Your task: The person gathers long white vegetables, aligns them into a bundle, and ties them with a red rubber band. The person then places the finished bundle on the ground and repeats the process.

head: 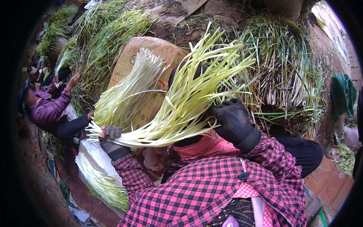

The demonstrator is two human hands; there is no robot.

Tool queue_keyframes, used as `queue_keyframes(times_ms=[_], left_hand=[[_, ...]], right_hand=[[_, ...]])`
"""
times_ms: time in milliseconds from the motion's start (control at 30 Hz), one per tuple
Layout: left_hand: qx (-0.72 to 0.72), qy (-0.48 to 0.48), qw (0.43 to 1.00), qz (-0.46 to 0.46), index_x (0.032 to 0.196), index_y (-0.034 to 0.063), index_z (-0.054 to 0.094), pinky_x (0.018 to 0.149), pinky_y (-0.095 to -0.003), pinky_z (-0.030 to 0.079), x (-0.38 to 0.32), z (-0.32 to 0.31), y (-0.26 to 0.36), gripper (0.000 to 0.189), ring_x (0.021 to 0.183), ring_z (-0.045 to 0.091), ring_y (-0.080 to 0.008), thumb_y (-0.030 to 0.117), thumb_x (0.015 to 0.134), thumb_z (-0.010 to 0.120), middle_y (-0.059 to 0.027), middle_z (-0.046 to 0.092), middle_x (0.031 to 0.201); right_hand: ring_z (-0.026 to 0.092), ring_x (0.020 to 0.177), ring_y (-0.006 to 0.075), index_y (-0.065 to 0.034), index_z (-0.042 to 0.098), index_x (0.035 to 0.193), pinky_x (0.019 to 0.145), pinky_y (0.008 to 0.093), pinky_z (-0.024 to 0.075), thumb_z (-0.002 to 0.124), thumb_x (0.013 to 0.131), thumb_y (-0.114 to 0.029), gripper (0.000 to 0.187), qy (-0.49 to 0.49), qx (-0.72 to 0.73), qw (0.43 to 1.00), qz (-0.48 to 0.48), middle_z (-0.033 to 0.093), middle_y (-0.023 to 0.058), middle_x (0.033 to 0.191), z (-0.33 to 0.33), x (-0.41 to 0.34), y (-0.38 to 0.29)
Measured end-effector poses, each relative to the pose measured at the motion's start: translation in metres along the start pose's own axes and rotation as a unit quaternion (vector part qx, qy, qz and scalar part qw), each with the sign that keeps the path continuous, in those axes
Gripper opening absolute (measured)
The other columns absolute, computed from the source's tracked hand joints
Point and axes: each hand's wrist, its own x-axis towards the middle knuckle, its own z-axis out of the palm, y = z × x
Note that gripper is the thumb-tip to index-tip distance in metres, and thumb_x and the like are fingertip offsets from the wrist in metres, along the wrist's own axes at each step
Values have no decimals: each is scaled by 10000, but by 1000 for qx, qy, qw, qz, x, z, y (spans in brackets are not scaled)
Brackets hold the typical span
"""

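My left hand (111,135), in a grey-and-black glove, grips the white stem end of a loose bundle of blanched yellow chive-like leaves (181,105). The leaves fan up and to the right across my lap. My right hand (233,120), in a black glove, is against the right side of these leaves with its fingers curled; whether it grips any is hidden. A second bundle of pale stalks (127,90) lies beyond my left hand on a printed tan sack-like block (166,51), its white ends pointing away from me.
At my left, another pale bundle (102,178) rests on a white plastic-wrapped block (95,154). Heaps of green stalks stand at far left (105,42) and right (280,65). A person in purple (51,106) sits at left. Dark green plastic (343,93) lies at far right.
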Motion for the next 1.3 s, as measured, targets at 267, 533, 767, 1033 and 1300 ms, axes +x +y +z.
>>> queue_keyframes(times_ms=[267,533,767,1033,1300], left_hand=[[67,36,996,43,1076,114,587,535,-316,410,-2,17,7,201,499,447,-89,185,895,540,55,486,679],[73,-18,997,7,1095,116,573,498,-319,373,13,28,-11,191,483,426,-101,201,926,550,41,431,658],[29,5,1000,-2,1079,115,569,488,-315,363,13,23,-29,200,486,419,-108,199,903,613,40,434,662],[19,58,998,23,1045,107,562,513,-319,373,15,35,-31,169,526,434,-118,188,902,602,32,433,670],[19,44,999,12,1041,107,539,523,-324,380,18,44,-32,168,546,452,-128,181,895,573,22,433,683]], right_hand=[[648,853,270,-173,668,931,819,432,421,676,711,-223,225,-34,52,996,58,689,54,815,-11,-4,2],[643,838,256,-191,691,875,807,415,411,667,721,-232,161,83,37,994,52,685,49,793,16,-18,28],[638,825,282,-111,674,873,691,452,484,718,714,-237,208,4,92,982,167,677,96,846,0,-38,93],[610,759,198,11,633,858,668,328,475,609,801,-48,86,132,243,961,13,591,100,792,-97,-15,21],[642,766,171,13,657,932,735,329,506,655,809,-69,148,-76,373,918,112,662,108,816,-35,28,51]])
